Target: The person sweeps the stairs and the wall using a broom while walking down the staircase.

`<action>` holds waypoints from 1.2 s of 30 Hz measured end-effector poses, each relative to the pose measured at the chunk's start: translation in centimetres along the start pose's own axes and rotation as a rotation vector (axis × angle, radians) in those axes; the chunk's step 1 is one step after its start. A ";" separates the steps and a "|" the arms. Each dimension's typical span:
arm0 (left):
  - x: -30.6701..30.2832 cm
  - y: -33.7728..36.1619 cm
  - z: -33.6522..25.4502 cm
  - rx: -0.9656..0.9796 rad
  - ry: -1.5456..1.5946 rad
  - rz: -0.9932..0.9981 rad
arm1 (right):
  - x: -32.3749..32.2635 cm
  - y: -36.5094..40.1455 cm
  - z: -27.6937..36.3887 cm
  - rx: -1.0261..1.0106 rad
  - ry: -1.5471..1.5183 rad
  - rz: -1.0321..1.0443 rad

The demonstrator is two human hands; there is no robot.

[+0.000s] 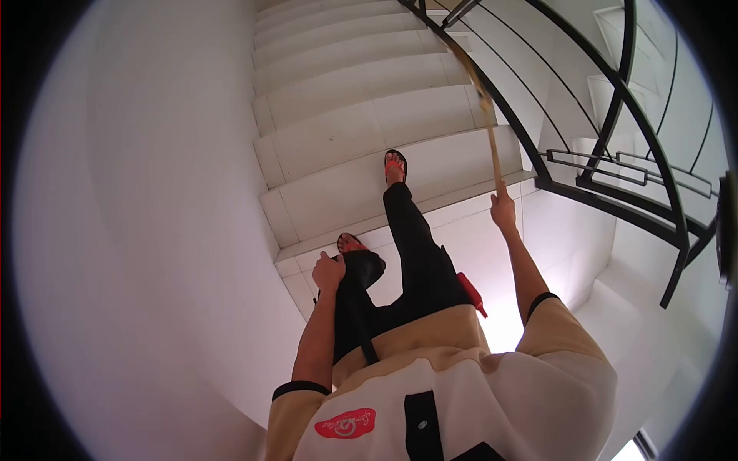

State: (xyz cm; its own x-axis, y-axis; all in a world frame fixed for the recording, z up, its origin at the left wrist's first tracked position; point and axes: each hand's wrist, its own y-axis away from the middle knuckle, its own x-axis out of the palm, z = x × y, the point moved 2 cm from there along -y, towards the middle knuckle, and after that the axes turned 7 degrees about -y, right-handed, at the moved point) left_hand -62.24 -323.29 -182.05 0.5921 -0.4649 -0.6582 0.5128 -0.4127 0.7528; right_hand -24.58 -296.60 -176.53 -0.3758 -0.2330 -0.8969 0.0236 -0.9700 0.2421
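Note:
My right hand (502, 209) is closed round the near end of a long, thin, light-brown stick (493, 146), which reaches forward over the stairs beside the railing. What the far end of the stick looks like is hard to make out. Near my left knee, my left hand (329, 272) has its fingers curled; a small dark thing shows just below it, too small to name. My feet wear dark sandals, one foot (396, 164) on a light tiled step (453, 160) and the other (350, 244) nearer my body.
Tiled stairs (346, 81) run away ahead. A black metal railing (588, 192) stands on the right, and a plain white wall (154, 192) rises on the left. A red object (471, 293) hangs at my right hip.

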 end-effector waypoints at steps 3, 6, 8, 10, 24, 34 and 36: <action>-1.0 -3.2 -0.3 -0.069 0.018 -0.038 | 3.9 -2.5 -3.8 0.406 -0.181 0.058; -1.6 -6.9 -1.6 -0.101 -0.019 -0.089 | 15.0 -9.0 -13.9 0.724 -1.260 0.337; -1.6 -9.4 -3.8 -0.101 -0.101 -0.081 | 11.2 -11.6 -4.5 0.964 -1.482 0.173; -4.5 -9.6 -6.9 -0.087 -0.182 -0.060 | 11.5 -13.2 -2.4 0.908 -1.697 0.515; -10.1 -11.2 -15.7 0.162 -0.543 -0.067 | 10.0 -32.7 -9.3 0.069 0.198 0.278; -1.9 -14.8 -9.1 0.084 -0.554 0.062 | 26.0 -28.9 -17.4 0.498 -0.036 0.307; -2.3 -15.6 -8.3 0.085 -0.518 0.037 | 28.7 -23.2 -12.1 0.412 -0.107 0.219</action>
State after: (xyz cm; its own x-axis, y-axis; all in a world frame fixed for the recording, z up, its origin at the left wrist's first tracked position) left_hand -66.45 -309.32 -192.26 0.2125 -0.7980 -0.5640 0.4326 -0.4407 0.7865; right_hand -24.73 -281.64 -212.32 -0.4967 -0.3996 -0.7705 -0.2484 -0.7852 0.5673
